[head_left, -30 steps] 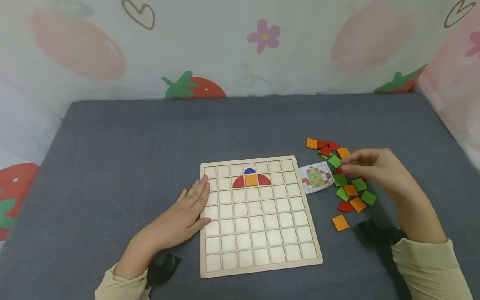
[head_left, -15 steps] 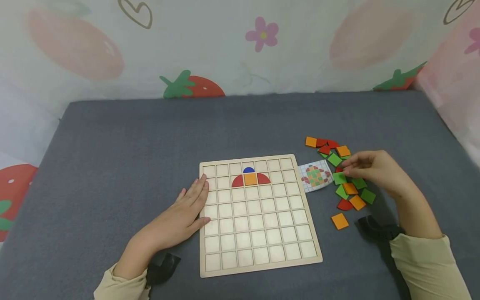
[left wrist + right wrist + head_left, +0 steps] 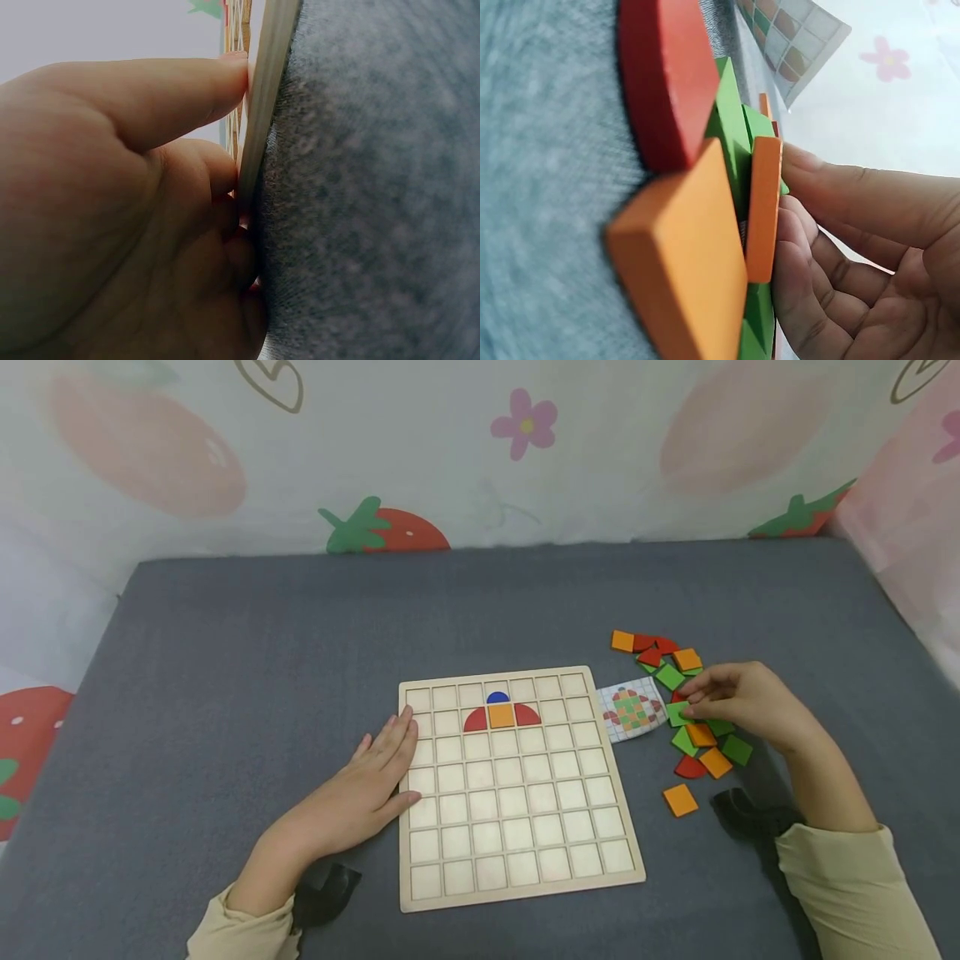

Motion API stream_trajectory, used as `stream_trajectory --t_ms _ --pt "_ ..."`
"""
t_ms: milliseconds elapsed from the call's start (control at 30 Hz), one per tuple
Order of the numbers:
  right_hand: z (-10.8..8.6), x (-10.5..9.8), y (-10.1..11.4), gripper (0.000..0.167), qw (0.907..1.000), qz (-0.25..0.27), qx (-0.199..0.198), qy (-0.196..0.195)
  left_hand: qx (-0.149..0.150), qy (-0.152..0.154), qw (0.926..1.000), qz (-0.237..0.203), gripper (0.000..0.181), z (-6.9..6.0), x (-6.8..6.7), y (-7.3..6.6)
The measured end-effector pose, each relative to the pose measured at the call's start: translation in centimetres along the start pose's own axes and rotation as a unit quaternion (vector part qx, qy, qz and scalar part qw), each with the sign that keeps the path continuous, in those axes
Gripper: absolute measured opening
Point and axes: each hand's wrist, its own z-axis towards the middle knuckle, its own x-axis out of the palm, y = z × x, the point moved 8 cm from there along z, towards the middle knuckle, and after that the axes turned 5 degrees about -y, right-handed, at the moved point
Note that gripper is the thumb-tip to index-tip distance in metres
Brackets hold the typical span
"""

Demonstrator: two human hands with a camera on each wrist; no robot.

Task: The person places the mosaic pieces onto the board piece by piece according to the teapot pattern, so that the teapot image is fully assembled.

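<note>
my left hand (image 3: 372, 768) rests, fingers straight, on the wooden board (image 3: 487, 806) — my right hand (image 3: 750, 702), fingers bent, is at a green tile (image 3: 677, 716) beside it; whether pinching, i can't tell.

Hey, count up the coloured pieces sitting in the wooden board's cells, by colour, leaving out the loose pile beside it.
Red pieces: 2
Orange piece: 1
Blue piece: 1
Total on the board: 4
</note>
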Motion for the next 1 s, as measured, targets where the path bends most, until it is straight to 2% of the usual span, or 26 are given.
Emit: stream_trajectory --t_ms 433,700,1000 --pt "0.09 0.05 0.36 0.02 0.9995 -0.033 -0.002 0.001 0.001 -0.003 1.0 -0.007 0.072 0.04 -0.06 0.07" --pt "0.0 0.16 0.41 0.013 0.9995 -0.027 0.002 0.014 0.0 -0.001 0.9999 -0.01 0.073 0.06 0.0 0.12" --pt "-0.12 0.22 0.37 0.014 0.9995 -0.029 -0.002 0.016 0.001 0.0 1.0 -0.008 0.073 0.04 0.06 0.11"
